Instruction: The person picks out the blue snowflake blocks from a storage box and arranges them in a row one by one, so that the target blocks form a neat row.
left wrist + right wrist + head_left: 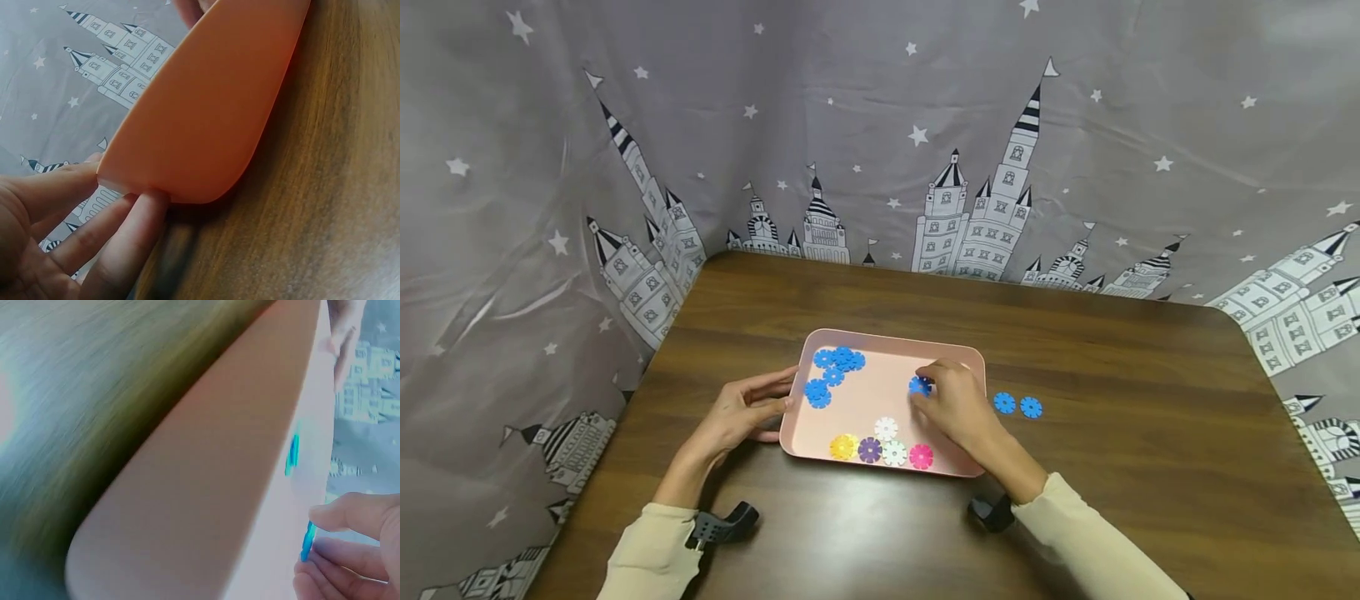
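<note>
No text, label, brand or number can be read in any of the three views: none can be made out on the tray (880, 392), on the discs (1004, 402) or on the table (1150, 400), the wrist mounts (730, 525) are seen too small and dark for lettering, and on the cloth (850, 75) only stars, flags and castles are printed

Small blue notched disc (917, 386) — pinched, roughly flat, over right half of pink tray (871, 394). Tray shallow, rectangular, round-cornered, open side up — long sides running left to right.
</note>
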The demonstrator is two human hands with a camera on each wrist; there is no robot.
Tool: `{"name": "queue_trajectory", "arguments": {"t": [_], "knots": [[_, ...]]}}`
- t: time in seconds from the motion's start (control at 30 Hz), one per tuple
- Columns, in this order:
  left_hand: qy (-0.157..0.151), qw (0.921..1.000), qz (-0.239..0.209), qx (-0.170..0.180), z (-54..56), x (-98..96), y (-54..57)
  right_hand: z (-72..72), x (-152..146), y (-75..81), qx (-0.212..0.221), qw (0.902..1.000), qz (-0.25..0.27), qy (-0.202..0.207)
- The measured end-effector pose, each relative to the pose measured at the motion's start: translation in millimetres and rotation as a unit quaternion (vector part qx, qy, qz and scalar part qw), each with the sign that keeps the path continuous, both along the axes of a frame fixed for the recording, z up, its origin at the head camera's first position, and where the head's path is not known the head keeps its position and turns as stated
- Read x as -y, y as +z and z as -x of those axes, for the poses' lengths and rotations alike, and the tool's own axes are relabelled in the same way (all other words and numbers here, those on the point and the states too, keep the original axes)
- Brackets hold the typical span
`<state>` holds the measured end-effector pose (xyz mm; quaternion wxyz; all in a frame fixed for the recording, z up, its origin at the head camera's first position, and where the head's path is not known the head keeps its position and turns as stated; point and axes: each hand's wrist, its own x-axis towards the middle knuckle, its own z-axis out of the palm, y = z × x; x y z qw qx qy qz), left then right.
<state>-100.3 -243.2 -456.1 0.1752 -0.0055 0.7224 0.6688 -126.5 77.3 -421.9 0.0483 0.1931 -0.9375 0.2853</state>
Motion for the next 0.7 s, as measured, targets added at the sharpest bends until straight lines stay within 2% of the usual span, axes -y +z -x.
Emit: {"name": "queue_trajectory", "arguments": {"t": [0.2,0.4,0.7], "knots": [[-0.006,1.0,0.003,0.0,-2.1,1.7,2.2,-3.1,-34,4.6,-0.017,0.999,0.02,-0.037],[-0.001,1.0,0.006,0.003,-3.2,2.3,4.0,-6.4,-70,6.5,-0.005,0.996,0.042,-0.078],[-0.005,0.9999,0.009,0.003,-0.1,-1.4,3.3,-15.2,-132,-12.1,0.02,0.9895,0.004,-0.143]]}}
